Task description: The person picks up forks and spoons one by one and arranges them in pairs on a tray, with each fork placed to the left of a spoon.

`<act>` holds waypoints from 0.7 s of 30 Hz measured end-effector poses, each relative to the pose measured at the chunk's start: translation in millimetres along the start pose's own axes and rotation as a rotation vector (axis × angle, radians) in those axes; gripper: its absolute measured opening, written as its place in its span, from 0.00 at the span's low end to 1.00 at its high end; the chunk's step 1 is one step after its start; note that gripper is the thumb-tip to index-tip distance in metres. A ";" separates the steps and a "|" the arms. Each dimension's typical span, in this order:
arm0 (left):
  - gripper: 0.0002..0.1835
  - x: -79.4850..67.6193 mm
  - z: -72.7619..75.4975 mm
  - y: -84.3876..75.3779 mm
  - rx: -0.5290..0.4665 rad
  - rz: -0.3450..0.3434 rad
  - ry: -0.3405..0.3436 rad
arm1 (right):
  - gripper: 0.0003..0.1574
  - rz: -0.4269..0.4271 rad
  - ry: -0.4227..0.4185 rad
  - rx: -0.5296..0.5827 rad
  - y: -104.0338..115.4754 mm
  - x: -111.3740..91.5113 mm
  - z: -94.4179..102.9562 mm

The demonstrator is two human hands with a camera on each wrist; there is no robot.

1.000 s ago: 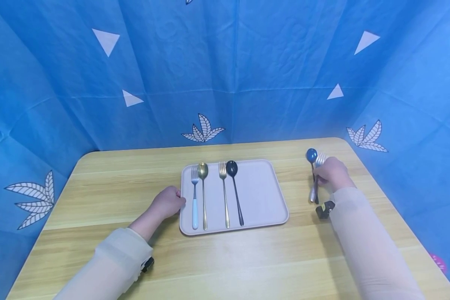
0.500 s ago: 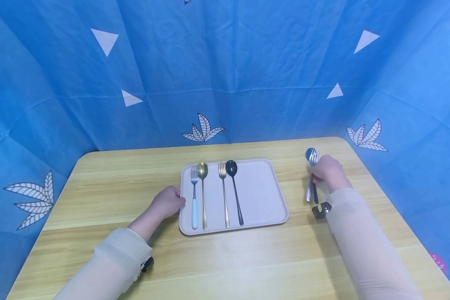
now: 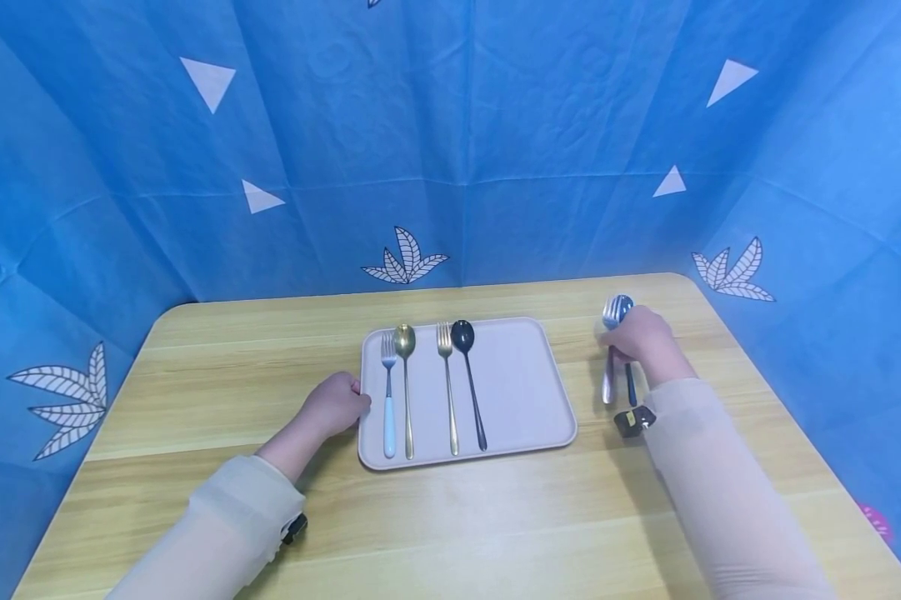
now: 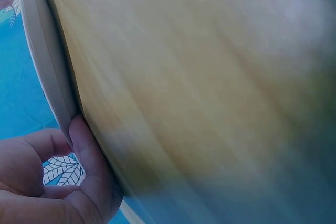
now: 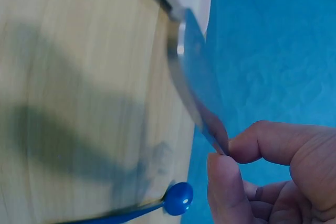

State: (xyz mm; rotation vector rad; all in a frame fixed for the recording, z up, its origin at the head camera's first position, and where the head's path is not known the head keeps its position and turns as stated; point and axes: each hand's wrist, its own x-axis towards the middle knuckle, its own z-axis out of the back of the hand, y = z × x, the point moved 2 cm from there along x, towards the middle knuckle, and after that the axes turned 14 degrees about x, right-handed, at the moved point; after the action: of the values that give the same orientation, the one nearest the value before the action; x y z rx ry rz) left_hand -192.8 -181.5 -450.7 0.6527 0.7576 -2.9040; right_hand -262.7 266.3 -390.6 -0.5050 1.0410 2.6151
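My left hand [image 3: 333, 406] pinches the left edge of a pale rectangular tray [image 3: 528, 375]; the left wrist view shows thumb and finger on the rim [image 4: 50, 72]. On the tray lie a fork with a light-blue handle [image 3: 389, 427], a gold spoon [image 3: 405, 341], a gold fork [image 3: 447, 367] and a black spoon [image 3: 463, 336]. Right of the tray, my right hand [image 3: 640, 337] pinches a silver fork [image 3: 611, 312], raised off the table. Its handle [image 5: 194, 72] shows in the right wrist view; the tines do not. A dark-blue spoon [image 5: 178, 199] lies on the table beneath.
The wooden table [image 3: 465, 525] has its far edge against a blue patterned cloth [image 3: 450, 125], which also hangs at both sides. Each wrist carries a small black device [image 3: 633, 422].
My right hand has moved left with the silver fork, from beside the blue spoon across to its left. My left hand and the tray stay in place.
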 end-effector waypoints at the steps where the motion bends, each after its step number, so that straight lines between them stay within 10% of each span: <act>1: 0.08 -0.2 0.0 -0.2 -0.003 -0.001 0.001 | 0.19 0.003 0.001 -0.002 1.4 -0.5 -1.0; 21: 0.08 -0.5 0.6 -0.9 0.011 0.003 -0.003 | 0.22 -0.008 0.009 0.048 23.0 -9.6 -16.4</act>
State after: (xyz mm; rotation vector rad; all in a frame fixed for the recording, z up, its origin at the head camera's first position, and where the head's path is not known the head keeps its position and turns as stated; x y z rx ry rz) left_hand -192.7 -181.1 -449.6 0.6502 0.7399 -2.9080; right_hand -259.3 237.5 -383.8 -0.5095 1.0997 2.5768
